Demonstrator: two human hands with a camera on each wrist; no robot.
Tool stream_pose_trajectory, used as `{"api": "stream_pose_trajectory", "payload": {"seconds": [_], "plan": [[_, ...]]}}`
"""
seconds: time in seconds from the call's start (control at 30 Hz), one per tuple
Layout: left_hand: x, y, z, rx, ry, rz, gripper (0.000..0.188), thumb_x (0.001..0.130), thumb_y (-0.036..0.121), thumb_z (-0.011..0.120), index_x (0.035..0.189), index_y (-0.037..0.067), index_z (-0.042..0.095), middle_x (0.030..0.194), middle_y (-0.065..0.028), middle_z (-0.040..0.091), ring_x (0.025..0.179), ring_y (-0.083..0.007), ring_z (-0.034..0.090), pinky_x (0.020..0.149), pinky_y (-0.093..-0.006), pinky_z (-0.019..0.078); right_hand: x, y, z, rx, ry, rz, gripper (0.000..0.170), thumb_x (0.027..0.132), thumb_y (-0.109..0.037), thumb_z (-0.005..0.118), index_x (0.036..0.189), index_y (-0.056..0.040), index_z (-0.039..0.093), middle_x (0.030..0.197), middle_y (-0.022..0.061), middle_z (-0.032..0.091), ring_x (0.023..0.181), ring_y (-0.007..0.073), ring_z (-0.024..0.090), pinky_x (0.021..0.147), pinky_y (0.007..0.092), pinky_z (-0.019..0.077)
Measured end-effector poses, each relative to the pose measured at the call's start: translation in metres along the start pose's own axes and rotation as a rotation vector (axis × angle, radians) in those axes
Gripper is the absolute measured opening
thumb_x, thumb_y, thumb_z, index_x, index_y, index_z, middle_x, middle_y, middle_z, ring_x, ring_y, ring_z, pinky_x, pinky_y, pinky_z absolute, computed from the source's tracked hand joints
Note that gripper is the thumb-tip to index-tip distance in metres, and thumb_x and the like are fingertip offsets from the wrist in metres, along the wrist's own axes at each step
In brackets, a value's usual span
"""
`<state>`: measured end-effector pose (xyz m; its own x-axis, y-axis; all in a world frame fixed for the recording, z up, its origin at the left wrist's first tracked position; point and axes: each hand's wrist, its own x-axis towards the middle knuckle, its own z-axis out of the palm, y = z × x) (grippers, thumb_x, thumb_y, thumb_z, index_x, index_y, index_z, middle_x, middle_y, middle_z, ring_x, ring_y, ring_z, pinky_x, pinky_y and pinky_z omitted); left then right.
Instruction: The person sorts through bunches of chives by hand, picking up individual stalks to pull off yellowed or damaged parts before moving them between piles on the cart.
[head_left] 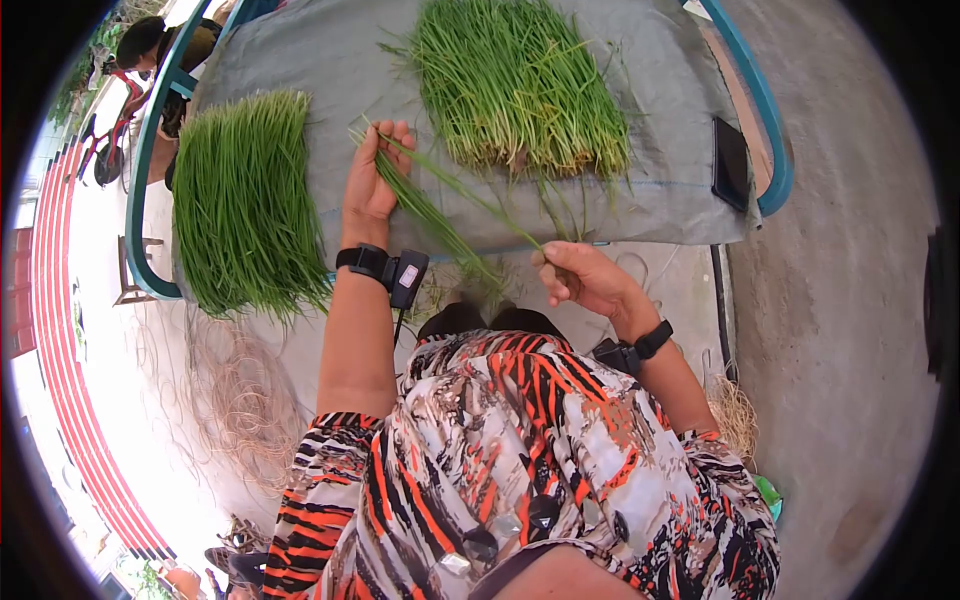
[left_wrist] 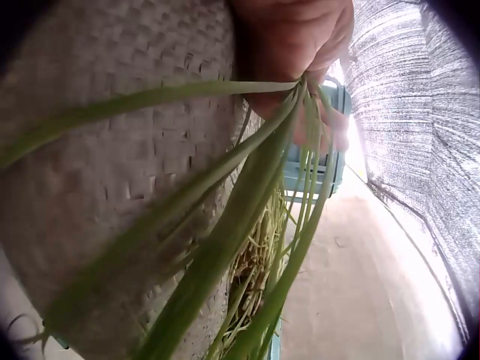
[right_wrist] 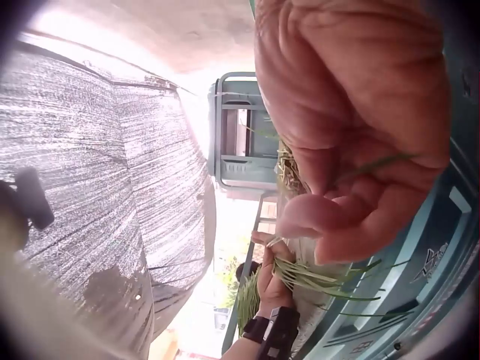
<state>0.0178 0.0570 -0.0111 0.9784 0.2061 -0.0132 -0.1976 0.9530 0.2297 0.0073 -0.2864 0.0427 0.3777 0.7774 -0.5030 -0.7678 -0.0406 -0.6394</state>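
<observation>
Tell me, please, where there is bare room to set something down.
Bare grey sheet shows between the right green pile and black phone, and beyond the left hand, between that pile and the left pile. Under both piles it's crowded.

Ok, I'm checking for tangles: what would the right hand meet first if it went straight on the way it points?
Probably the green stalks held by the left hand, though the head view leaves the depth unclear.
</observation>
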Motion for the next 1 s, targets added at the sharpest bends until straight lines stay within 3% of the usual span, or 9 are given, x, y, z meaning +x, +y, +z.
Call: {"api": "stream_pose_trajectory", "payload": {"seconds": [0.23,0.4,0.5,0.6,0.7,0.8,0.93,1.0], "plan": [[0.0,0.002,-0.002,0.018,0.026,0.008,0.017,0.097,0.018,0.045,0.099,0.005,0.056,0.098,-0.0074,0.064,0.101,-0.0236,0.061,0.088,-0.038,0.0526,0.0,0.028,-0.015,0.056,-0.041,-0.008,0.027,0.096,-0.023,0.047,0.104,0.0009,0.055,0.076,0.0036,0.062,0.058,0.0093,0.055,0.061,0.03,0.0539],[-0.001,0.001,0.002,-0.015,0.043,-0.017,0.017,0.097,0.017,0.044,0.098,0.004,0.055,0.097,-0.0082,0.064,0.102,-0.0242,0.061,0.087,-0.0379,0.0535,-0.012,0.046,-0.023,0.039,0.06,0.003,0.024,0.096,-0.021,0.047,0.106,-0.0009,0.055,0.078,0.0043,0.062,0.061,0.0092,0.057,0.063,0.0294,0.0542],[-0.001,-0.002,0.004,-0.06,-0.023,-0.027,0.02,0.098,0.015,0.042,0.099,-0.002,0.054,0.098,-0.0108,0.061,0.101,-0.0232,0.059,0.09,-0.0382,0.0521,-0.017,0.055,-0.023,0.028,0.126,0.001,0.021,0.096,-0.018,0.045,0.106,-0.0019,0.054,0.081,0.0048,0.062,0.063,0.009,0.058,0.065,0.0282,0.0537],[-0.001,-0.007,0.011,0.008,0.035,0.009,0.018,0.098,0.013,0.041,0.098,-0.001,0.052,0.092,-0.0085,0.057,0.085,-0.0187,0.058,0.079,-0.0328,0.0525,-0.02,0.062,-0.02,-0.021,0.174,-0.012,0.018,0.094,-0.014,0.045,0.106,-0.0029,0.054,0.083,0.0047,0.062,0.064,0.0096,0.057,0.068,0.0287,0.0519],[0.001,-0.013,0.015,-0.073,-0.065,-0.05,0.013,0.097,0.014,0.044,0.098,0.003,0.05,0.08,-0.0047,0.054,0.066,-0.0144,0.05,0.06,-0.0276,0.0457,-0.016,0.076,-0.025,-0.078,0.259,-0.066,0.018,0.094,-0.012,0.043,0.106,-0.0029,0.054,0.085,0.0055,0.063,0.065,0.0096,0.058,0.068,0.0259,0.0511],[0.003,-0.019,0.024,-0.056,0.032,-0.057,0.011,0.097,0.014,0.045,0.097,0.003,0.049,0.076,-0.0032,0.048,0.058,-0.0116,0.038,0.053,-0.0252,0.0364,-0.014,0.079,-0.026,-0.157,0.3,-0.046,0.018,0.093,-0.009,0.042,0.103,-0.0029,0.056,0.085,0.0054,0.063,0.067,0.0096,0.059,0.067,0.0246,0.0509],[0.003,-0.028,0.028,-0.056,0.006,-0.067,0.01,0.098,0.01,0.042,0.097,0.001,0.047,0.078,-0.0038,0.046,0.059,-0.0104,0.037,0.054,-0.0247,0.0362,-0.007,0.088,-0.025,-0.243,0.307,-0.107,0.017,0.09,-0.004,0.042,0.096,-0.003,0.058,0.086,0.0051,0.063,0.068,0.0106,0.059,0.067,0.024,0.0506],[0.004,-0.033,0.031,-0.059,0.02,-0.069,0.01,0.098,0.01,0.042,0.096,0.002,0.047,0.078,-0.0034,0.046,0.059,-0.0104,0.037,0.054,-0.0246,0.0359,-0.009,0.089,-0.026,-0.205,0.316,-0.12,0.015,0.09,-0.008,0.045,0.097,-0.0033,0.059,0.089,0.0054,0.062,0.076,0.0116,0.059,0.074,0.0251,0.0486]]}}
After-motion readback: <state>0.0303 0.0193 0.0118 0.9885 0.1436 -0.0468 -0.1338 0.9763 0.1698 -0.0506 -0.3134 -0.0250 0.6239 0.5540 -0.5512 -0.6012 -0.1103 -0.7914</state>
